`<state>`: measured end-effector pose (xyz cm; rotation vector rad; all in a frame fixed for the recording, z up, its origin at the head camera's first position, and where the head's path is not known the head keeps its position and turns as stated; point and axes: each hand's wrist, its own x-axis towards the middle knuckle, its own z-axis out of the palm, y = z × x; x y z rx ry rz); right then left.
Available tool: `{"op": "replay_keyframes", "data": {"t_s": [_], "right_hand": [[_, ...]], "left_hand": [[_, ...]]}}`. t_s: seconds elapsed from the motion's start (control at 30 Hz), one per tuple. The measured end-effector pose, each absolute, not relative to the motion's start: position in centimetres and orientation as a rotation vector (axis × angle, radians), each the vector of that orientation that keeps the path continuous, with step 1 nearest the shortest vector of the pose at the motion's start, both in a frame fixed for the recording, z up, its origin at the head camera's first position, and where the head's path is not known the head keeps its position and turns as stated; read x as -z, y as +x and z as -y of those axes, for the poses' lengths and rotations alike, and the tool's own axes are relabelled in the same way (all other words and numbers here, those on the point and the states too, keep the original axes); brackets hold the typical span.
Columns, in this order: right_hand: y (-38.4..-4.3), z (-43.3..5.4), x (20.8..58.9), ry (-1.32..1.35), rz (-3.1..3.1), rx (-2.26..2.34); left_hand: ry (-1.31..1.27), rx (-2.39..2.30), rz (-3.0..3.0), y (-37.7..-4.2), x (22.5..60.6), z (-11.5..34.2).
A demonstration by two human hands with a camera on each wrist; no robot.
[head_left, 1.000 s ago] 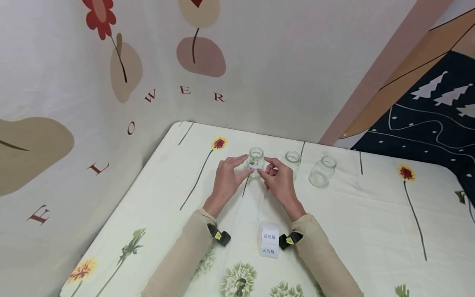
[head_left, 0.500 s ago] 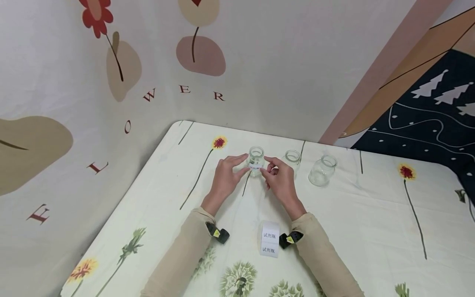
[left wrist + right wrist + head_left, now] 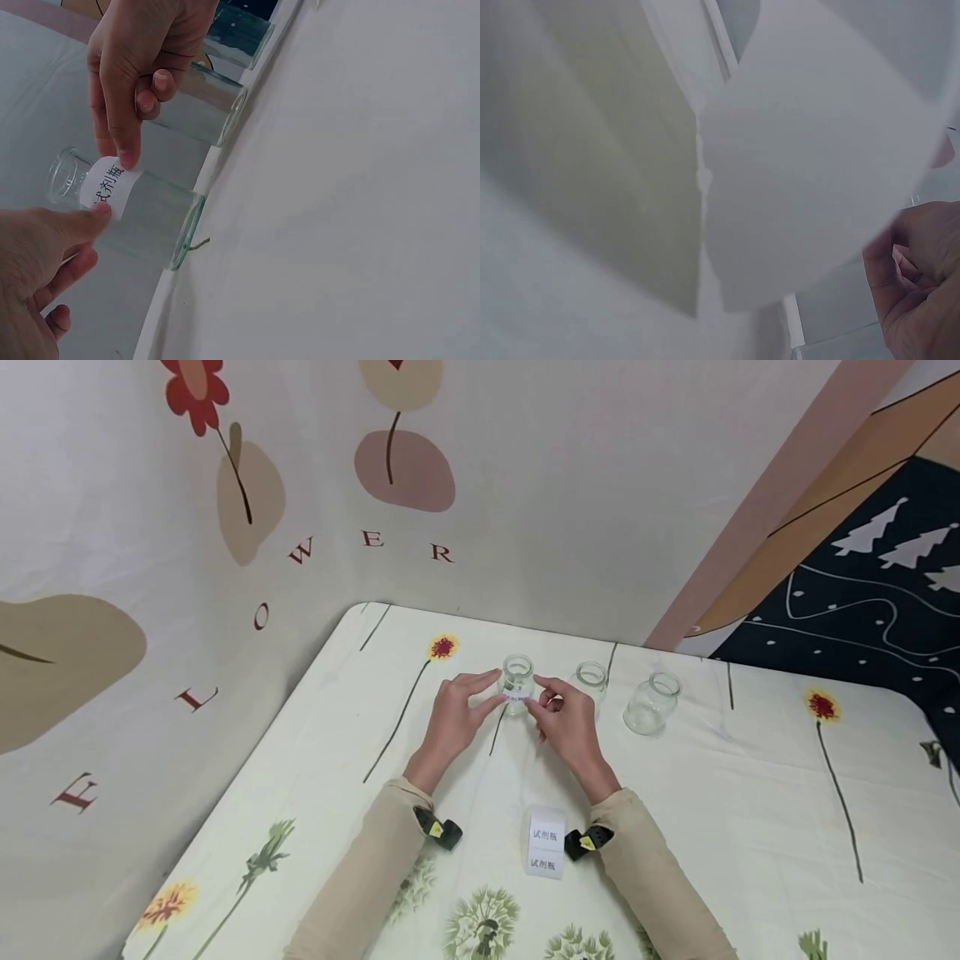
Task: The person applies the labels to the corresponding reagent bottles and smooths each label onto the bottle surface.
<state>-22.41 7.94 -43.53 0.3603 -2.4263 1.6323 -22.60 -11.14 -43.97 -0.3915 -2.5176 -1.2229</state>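
Observation:
A small clear glass jar (image 3: pixel 517 668) stands upright on the table between both hands. Across its front is a white label (image 3: pixel 111 186) printed with dark characters. My left hand (image 3: pixel 455 714) holds the jar's left side, index finger along the glass and thumb on one end of the label. From the other side my right hand (image 3: pixel 567 720) holds it likewise, thumb at the label's opposite end, remaining fingers curled in. In the right wrist view, a blurred pale sheet (image 3: pixel 810 150) fills the middle, and part of a hand (image 3: pixel 922 277) shows at the right edge.
Just right of the hands stands a second glass jar (image 3: pixel 591 677), partly behind the right hand. A third glass jar (image 3: pixel 651 706) is farther right. A strip of printed labels (image 3: pixel 546 843) lies near the right wrist. The flower-patterned tablecloth (image 3: pixel 750 793) meets a fabric wall behind.
The thumbs have drawn slightly apart along the label, showing more of its printing. The jar and both hands otherwise stay in nearly the same place.

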Motion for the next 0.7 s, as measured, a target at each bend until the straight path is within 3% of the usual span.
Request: {"op": "replay_keyframes", "data": {"t_s": [0.37,0.7], "right_hand": [[-21.9,-8.3,43.1,0.363,2.458,-1.622],[-20.0,-9.6,42.1,0.409,2.583,-1.632]], "left_hand": [[-0.407,1.22,2.556,-22.3,43.6,11.5],[-0.176,1.181,2.73,-20.4,40.6,13.1]]}}
